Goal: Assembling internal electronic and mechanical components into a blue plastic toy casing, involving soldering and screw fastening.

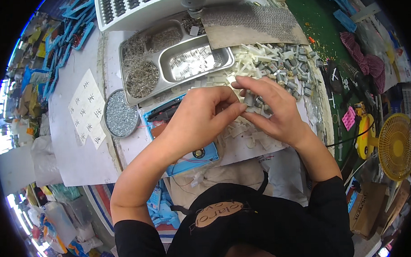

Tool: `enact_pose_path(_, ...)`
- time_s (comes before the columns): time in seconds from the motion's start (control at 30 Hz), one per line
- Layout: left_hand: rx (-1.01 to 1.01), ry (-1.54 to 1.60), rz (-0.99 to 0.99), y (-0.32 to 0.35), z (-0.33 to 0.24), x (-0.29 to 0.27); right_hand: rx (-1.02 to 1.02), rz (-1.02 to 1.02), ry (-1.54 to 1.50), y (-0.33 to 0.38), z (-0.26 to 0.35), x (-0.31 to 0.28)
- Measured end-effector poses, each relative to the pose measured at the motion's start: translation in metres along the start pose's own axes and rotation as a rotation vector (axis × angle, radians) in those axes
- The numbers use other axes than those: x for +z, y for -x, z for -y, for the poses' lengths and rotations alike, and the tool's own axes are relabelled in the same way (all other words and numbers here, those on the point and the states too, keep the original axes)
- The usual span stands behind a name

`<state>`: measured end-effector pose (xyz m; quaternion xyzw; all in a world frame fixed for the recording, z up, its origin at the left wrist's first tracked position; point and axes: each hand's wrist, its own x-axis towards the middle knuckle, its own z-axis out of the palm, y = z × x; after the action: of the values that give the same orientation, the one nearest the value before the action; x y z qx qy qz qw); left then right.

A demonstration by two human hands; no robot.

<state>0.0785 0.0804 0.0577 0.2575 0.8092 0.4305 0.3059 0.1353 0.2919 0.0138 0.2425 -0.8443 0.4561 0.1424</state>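
My left hand (200,113) and my right hand (275,108) meet over the table at their fingertips. The thumb and bent index finger of the left press together on something too small or hidden to name. Between the right thumb and fingers shows a small grey motor (249,99), partly covered by them. Just beyond the hands lies a heap of small grey motors (287,64) mixed with white plastic parts (252,55). Below my fingers are more pale plastic parts (260,138). A blue plastic casing (202,159) with wires and dark parts lies partly under my left forearm.
A metal compartment tray (128,88) holds small springs and metal pieces. Beside it stand a round dish of tiny silvery parts (121,114) and a marked paper sheet (88,107). A board (252,29), a white foam box (138,17) and a yellow fan (394,140) are around.
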Motion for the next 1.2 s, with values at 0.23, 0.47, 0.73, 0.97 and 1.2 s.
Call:
enact_pose_path(0.23,-0.055,0.659,-0.139,0.006,0.007,0.034,0.581,-0.192,-0.879,0.033,0.009,0.013)
enact_pose_path(0.47,0.233,0.219,-0.185,-0.027,-0.003,0.037,0.431,-0.458,-0.62,0.032,0.009,0.014)
enact_pose_path(0.73,0.191,-0.392,-0.542,-0.137,0.065,-0.048,0.532,-0.581,-1.08,0.061,-0.035,-0.029)
enact_pose_path(0.97,-0.012,-0.551,-0.654,-0.172,0.071,-0.059,0.65,-0.52,-1.388,0.082,-0.031,-0.017)
enact_pose_path(1.2,0.342,-1.042,-0.735,-0.173,0.085,-0.053,0.682,-0.226,-0.444,0.071,-0.013,-0.033)
